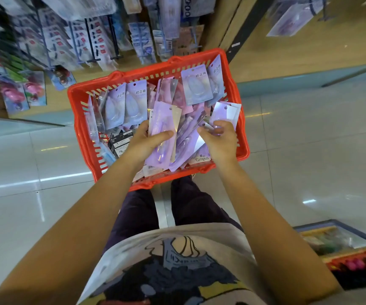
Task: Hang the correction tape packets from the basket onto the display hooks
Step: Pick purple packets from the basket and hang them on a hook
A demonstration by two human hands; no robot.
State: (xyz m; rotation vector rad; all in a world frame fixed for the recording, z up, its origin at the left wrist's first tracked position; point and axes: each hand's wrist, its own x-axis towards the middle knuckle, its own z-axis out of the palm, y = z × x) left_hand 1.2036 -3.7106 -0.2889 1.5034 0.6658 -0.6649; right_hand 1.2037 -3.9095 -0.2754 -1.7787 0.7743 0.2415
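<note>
A red plastic basket [79, 93] stands on the floor in front of me, full of several lilac correction tape packets [197, 84]. My left hand [143, 144] grips a small stack of long lilac packets [163, 119] over the basket's middle, thumb across the front. My right hand [219, 139] pinches another lilac packet [226, 112] near the basket's right wall. The display hooks [94, 47] with hanging stationery rise beyond the basket at the upper left.
Black and white boxes [120, 140] lie in the basket's left part. A wooden shelf base [265, 53] runs behind the basket. Glossy tiled floor [309, 139] spreads on both sides. A low bin of goods [342, 247] sits at the lower right.
</note>
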